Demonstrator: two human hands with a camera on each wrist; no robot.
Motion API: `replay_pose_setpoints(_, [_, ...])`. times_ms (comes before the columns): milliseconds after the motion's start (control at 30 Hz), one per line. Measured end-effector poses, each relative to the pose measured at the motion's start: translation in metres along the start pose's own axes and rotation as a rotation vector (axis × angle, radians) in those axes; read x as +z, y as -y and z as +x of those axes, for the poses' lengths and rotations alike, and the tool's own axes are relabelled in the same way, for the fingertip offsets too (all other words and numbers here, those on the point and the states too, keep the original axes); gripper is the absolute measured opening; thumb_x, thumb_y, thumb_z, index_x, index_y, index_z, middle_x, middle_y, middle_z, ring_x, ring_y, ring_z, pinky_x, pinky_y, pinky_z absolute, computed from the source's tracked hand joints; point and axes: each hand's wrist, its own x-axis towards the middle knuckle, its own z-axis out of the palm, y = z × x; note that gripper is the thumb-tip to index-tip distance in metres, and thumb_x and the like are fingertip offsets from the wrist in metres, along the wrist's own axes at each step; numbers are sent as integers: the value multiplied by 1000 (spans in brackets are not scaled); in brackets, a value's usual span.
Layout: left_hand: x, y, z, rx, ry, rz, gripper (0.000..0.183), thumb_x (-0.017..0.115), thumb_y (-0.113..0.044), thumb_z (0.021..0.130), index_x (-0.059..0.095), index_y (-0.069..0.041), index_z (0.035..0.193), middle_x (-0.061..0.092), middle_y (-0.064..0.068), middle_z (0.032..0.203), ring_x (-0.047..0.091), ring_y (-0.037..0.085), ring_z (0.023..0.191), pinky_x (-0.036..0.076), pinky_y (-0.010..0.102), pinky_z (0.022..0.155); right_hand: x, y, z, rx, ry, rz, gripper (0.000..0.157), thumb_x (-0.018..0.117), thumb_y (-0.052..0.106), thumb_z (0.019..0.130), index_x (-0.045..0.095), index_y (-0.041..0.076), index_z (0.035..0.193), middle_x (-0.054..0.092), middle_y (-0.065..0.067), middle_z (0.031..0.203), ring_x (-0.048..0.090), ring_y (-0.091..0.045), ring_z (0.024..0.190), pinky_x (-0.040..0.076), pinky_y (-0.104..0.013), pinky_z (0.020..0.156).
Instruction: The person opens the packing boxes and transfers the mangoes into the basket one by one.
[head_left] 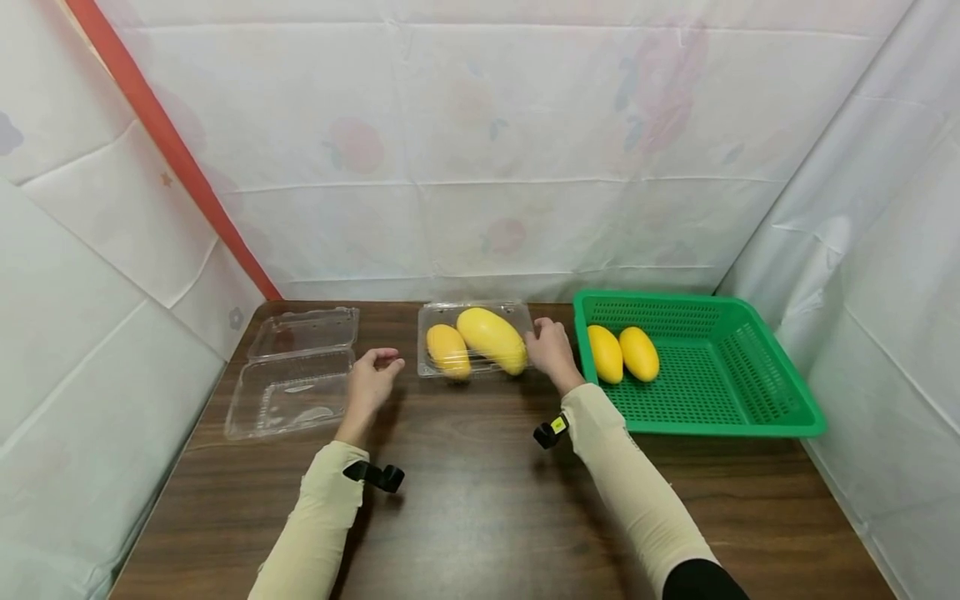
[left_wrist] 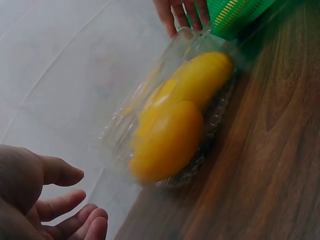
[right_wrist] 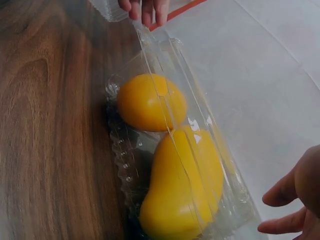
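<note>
A clear plastic clamshell box (head_left: 476, 372) stands at the back middle of the table, with two yellow mangoes inside. The smaller mango (head_left: 448, 350) is on the left, the longer mango (right_wrist: 182, 185) on the right. Clear lid plastic lies over the fruit; whether it is fastened I cannot tell. My left hand (head_left: 372, 383) is left of this box, fingers loosely bent and apart from it, holding nothing. At the box's right end is my right hand (head_left: 553, 352), thumb and fingers spread in the right wrist view; contact with the box is unclear.
Another clear clamshell box (head_left: 296, 392) lies unfolded at the left, partly behind my left hand. To the right stands a green plastic basket (head_left: 712, 425) with two yellow mangoes (head_left: 639, 354) at its left side. White sheeting (head_left: 465, 225) hangs behind the brown table (head_left: 465, 500).
</note>
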Motion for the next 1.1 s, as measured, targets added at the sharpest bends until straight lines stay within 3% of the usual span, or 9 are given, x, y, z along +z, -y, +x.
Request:
replay_pose_setpoints(133, [7, 0, 2, -37, -2, -18, 37, 61, -17, 94, 58, 2, 125, 63, 25, 120, 60, 37, 111, 48, 42, 89, 10, -1, 3, 35, 5, 27, 45, 43, 20, 103, 41, -3, 142, 42, -27, 141, 46, -39, 126, 43, -50, 104])
replay_pose_setpoints(267, [15, 1, 4, -77, 27, -33, 42, 59, -21, 96, 54, -1, 133, 61, 25, 124, 58, 37, 116, 46, 47, 95, 17, -2, 4, 63, -31, 99, 46, 41, 18, 103, 40, -5, 142, 46, -28, 141, 45, -41, 130, 41, -52, 107])
replay_pose_setpoints(433, [24, 0, 7, -109, 43, -76, 41, 58, -26, 98, 57, -2, 131, 62, 23, 123, 61, 35, 110, 50, 38, 88, 17, -5, 4, 84, -103, 170, 42, 38, 14, 102, 47, -7, 138, 53, -27, 136, 50, -41, 126, 43, -52, 105])
replay_pose_setpoints(567, [28, 1, 8, -123, 40, -141, 37, 58, -24, 98, 61, -1, 126, 66, 20, 115, 65, 34, 99, 52, 25, 74, 18, -8, 4, 108, -70, 158, 41, 38, 8, 98, 54, -3, 134, 56, -23, 136, 56, -38, 120, 48, -48, 100])
replay_pose_setpoints(667, [30, 3, 9, -131, 32, -190, 33, 59, -21, 97, 63, 2, 121, 68, 18, 106, 67, 29, 89, 52, 21, 69, 20, -11, 3, 123, -31, 145, 40, 40, 8, 97, 57, 0, 132, 58, -20, 135, 59, -34, 116, 51, -46, 96])
replay_pose_setpoints(867, [33, 4, 11, -146, 15, -281, 28, 61, -14, 96, 64, 6, 116, 69, 15, 94, 60, 7, 65, 53, 19, 63, 20, -14, 1, 136, -29, 176, 37, 43, 14, 99, 61, 0, 128, 61, -20, 131, 60, -34, 112, 52, -44, 92])
replay_pose_setpoints(1100, [33, 2, 9, -185, 25, -323, 27, 60, -10, 96, 63, 7, 117, 68, 14, 96, 60, 4, 63, 57, 25, 68, 20, -18, 0, 167, -21, 202, 34, 47, 19, 101, 63, 1, 124, 64, -18, 124, 63, -29, 94, 51, -33, 73])
